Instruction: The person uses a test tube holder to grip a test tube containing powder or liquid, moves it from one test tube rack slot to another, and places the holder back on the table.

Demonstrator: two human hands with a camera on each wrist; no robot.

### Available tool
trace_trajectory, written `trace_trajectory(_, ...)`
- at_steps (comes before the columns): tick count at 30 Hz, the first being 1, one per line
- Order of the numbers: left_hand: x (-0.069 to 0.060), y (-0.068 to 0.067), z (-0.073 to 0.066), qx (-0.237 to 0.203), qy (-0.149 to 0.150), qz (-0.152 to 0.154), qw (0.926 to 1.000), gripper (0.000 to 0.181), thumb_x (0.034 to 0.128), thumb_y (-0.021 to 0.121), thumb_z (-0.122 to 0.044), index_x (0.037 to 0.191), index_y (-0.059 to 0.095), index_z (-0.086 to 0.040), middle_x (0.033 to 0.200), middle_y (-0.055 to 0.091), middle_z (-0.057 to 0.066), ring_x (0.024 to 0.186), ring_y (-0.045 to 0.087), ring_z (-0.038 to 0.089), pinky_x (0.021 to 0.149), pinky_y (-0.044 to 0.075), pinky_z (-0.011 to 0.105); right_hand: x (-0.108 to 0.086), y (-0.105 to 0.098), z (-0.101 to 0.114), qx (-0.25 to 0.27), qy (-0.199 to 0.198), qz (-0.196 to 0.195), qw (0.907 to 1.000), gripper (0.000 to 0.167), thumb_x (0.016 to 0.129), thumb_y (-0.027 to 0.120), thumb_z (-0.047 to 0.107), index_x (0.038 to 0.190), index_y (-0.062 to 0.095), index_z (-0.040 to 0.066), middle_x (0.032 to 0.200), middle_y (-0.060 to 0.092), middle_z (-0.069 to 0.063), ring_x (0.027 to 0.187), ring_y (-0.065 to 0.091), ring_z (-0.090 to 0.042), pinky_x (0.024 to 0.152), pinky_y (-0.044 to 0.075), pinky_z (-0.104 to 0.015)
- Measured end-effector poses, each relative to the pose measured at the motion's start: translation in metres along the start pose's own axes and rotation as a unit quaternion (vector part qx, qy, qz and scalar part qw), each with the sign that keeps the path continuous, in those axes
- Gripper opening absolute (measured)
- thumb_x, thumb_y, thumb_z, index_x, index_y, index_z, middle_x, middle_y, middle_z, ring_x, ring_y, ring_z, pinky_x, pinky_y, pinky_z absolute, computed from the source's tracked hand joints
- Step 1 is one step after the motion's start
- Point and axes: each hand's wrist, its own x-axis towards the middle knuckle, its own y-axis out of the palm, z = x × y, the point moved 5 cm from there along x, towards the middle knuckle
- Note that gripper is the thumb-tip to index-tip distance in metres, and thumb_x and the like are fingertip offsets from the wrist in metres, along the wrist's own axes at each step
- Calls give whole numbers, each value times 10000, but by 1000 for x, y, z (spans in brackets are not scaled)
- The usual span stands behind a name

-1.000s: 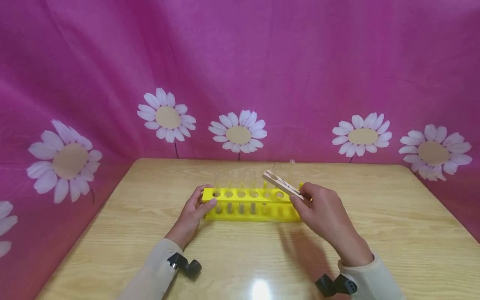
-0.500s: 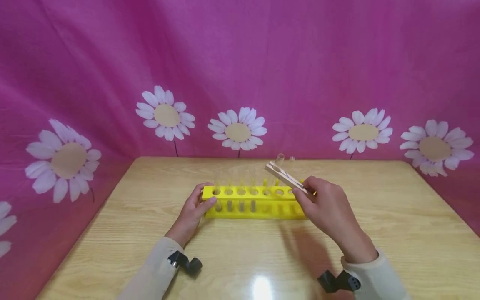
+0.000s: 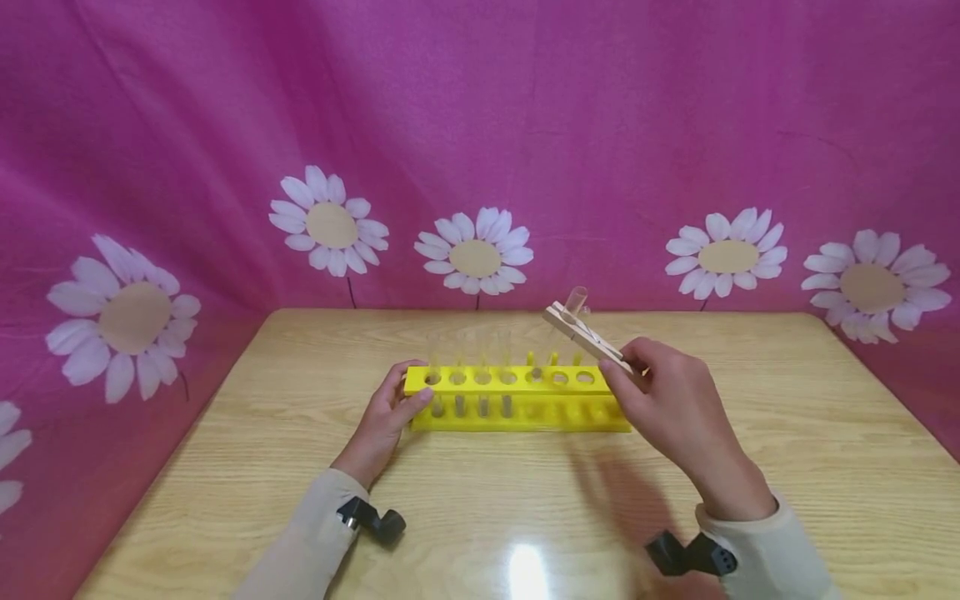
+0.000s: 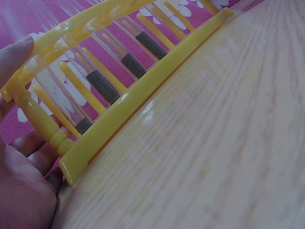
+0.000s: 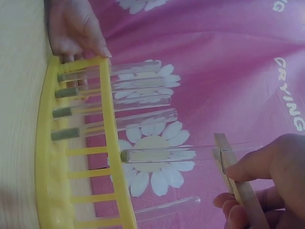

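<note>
A yellow test tube rack [image 3: 517, 423] stands on the table, and my left hand [image 3: 384, 421] grips its left end, thumb on the top bar. Several clear test tubes [image 5: 138, 102] with dark grey-green material at their bottoms fill the holes nearest that hand. My right hand [image 3: 675, 408] holds a wooden test tube clamp [image 3: 588, 337] above the rack's right half. Its jaws hold another clear test tube [image 5: 183, 154], tilted in the head view. A little dark material sits in this tube's bottom end, which is close to the top bar at a hole beside the filled ones.
One more clear tube [image 5: 167, 210] shows near the rack's far right end; its contents cannot be made out. Yellow pegs [image 3: 554, 359] rise behind the top bar. A pink cloth [image 3: 600, 125] with white daisies hangs behind the wooden table [image 3: 465, 508].
My right hand has moved up and to the right with the clamp, and the clamped tube has risen and tilted. My left hand stays on the rack's end.
</note>
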Motion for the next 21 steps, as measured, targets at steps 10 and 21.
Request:
trace_trajectory(10, 0, 1, -1, 3, 26, -10, 10000, 465, 916, 661, -342, 1322, 452, -255, 1342, 497, 64, 1163, 499, 237, 985, 380, 339, 0, -13, -2, -98, -76, -226, 9997, 151, 891, 690, 226, 854, 652, 85, 567, 455, 2, 472, 361, -152, 414, 286, -277)
trace_trajectory(21, -2, 2, -2, -21, 14, 11, 10000, 456, 915, 661, -353, 1311, 454, -265, 1343, 501, 53, 1182, 490, 234, 1020, 349, 375, 0, -19, -7, -178, 81, -172, 9997, 199, 906, 666, 251, 879, 646, 55, 592, 490, -10, 509, 388, -169, 424, 305, -284)
